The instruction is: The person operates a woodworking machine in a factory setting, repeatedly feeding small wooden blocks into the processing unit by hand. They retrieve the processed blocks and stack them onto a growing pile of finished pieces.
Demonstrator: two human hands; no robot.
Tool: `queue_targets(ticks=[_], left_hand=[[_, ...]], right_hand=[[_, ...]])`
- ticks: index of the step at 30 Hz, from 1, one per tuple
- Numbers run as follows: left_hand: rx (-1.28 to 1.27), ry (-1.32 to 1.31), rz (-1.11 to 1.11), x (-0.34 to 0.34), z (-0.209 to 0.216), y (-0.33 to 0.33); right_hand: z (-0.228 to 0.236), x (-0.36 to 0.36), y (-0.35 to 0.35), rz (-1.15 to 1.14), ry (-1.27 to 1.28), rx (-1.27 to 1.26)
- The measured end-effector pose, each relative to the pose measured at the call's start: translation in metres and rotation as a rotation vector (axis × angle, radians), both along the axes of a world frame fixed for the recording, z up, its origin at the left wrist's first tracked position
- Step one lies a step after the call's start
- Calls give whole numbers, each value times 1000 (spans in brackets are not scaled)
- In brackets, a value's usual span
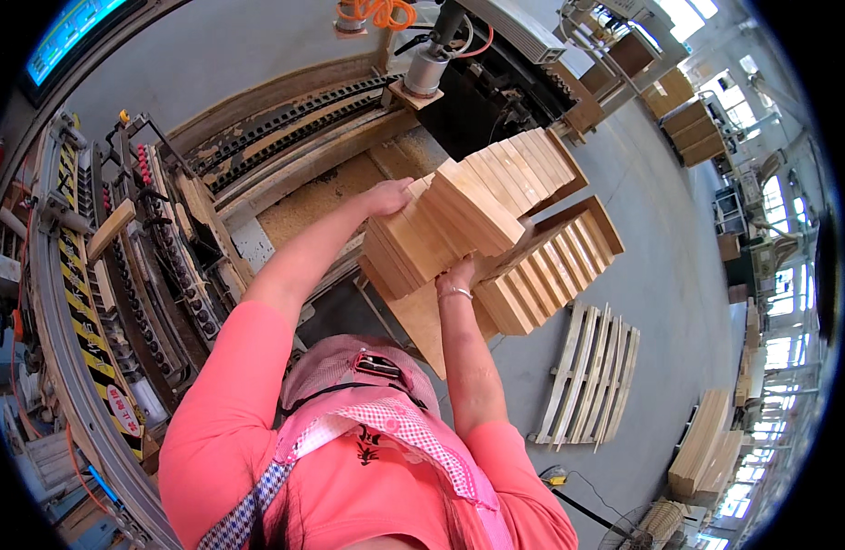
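Note:
Before me, a tilted block of pale wooden boards (473, 213) leans over a lower stack of boards (399, 252). My left hand (391, 196) is closed over the far left edge of the wood, its fingertips partly hidden. At the near side, my right hand (456, 275) is closed against the lower edge of the tilted block, fingers mostly hidden by the wood. Behind the block runs a row of upright boards (528, 165). To its right, another row of boards (541, 270) rests on the same wooden platform (413, 321).
On the left stands a machine with a yellow-and-black striped rail (85, 321) and rows of rollers. A metal cylinder (424, 73) hangs over the machine bed at the back. A slatted pallet (587, 376) lies on the floor to the right, with stacked boards (704, 445) beyond.

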State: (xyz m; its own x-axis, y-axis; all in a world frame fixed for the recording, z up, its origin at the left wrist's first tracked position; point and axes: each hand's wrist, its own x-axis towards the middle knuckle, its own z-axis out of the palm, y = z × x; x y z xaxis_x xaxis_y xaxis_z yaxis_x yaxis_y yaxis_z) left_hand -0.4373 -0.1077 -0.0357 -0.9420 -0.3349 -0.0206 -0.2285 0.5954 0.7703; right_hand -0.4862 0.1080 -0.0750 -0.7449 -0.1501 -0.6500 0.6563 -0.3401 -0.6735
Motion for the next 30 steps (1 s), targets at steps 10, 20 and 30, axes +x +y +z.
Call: queue_targets(ticks=[10,20,30], left_hand=[[468,385,512,109,-15,-6],[693,460,639,242,-18,4],[652,608,932,320,14,-13]], right_hand=[[170,10,70,71,1308,669],[212,-41,4,1143,1613,1560],[279,3,-94,1131,1913,1193]])
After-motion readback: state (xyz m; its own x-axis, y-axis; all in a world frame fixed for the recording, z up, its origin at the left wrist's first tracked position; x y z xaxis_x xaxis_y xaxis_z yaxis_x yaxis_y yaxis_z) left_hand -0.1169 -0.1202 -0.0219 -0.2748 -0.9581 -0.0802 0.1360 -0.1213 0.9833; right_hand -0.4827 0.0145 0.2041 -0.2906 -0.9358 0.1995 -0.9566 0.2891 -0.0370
